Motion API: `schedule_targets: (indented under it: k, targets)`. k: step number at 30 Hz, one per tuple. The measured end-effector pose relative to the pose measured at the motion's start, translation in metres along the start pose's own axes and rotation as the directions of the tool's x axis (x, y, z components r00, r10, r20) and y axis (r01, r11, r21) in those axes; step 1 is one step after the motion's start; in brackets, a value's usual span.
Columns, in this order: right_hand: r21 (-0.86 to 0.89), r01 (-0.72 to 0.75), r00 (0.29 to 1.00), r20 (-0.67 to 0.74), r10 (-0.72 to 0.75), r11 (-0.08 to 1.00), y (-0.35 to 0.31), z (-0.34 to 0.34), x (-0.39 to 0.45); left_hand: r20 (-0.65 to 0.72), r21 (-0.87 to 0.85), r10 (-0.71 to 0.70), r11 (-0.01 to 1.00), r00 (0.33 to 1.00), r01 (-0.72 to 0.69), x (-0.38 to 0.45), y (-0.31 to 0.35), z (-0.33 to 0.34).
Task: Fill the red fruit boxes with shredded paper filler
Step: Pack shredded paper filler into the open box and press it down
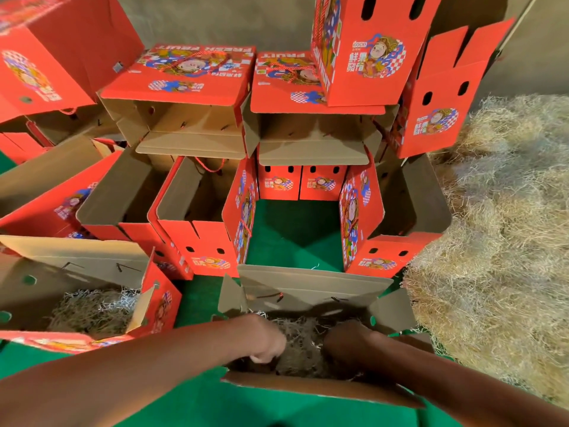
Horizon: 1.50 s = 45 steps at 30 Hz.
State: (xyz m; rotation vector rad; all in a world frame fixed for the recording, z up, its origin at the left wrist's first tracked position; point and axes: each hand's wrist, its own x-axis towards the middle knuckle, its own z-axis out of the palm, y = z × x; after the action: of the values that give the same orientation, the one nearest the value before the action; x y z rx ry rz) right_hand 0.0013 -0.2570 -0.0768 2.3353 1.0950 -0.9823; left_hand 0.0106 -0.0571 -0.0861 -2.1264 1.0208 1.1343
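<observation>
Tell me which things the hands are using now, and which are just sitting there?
In use:
left hand and right hand, both down in the open box
shredded paper in that box
big shredded paper pile

Just sitting:
filled box at left
empty red boxes stacked behind
green mat

Two hands (268, 343), over ten red boxes (197, 241) (two hold filler (92, 309)).

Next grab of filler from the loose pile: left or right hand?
Right hand, probably. Both hands are down in the near box, but the shredded paper pile lies on the right; the left hand would have to cross over.
</observation>
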Motion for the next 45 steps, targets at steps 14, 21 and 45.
schedule_targets:
  k: [14,21,45]
  targets:
    - [0.260,0.077,0.992,-0.121,-0.047,0.963,-0.024,0.004,0.051,0.130,0.218,-0.001,0.976,0.991,-0.028,0.015,0.018,-0.010]
    - [-0.154,0.024,0.995,-0.089,-0.038,0.988,-0.005,0.026,0.049,0.137,0.261,-0.050,0.965,0.989,0.013,0.018,0.015,0.011]
    - [0.222,0.144,0.972,-0.216,-0.096,0.964,-0.027,0.003,0.046,0.086,0.070,-0.102,0.993,0.991,0.096,0.017,0.009,-0.003]
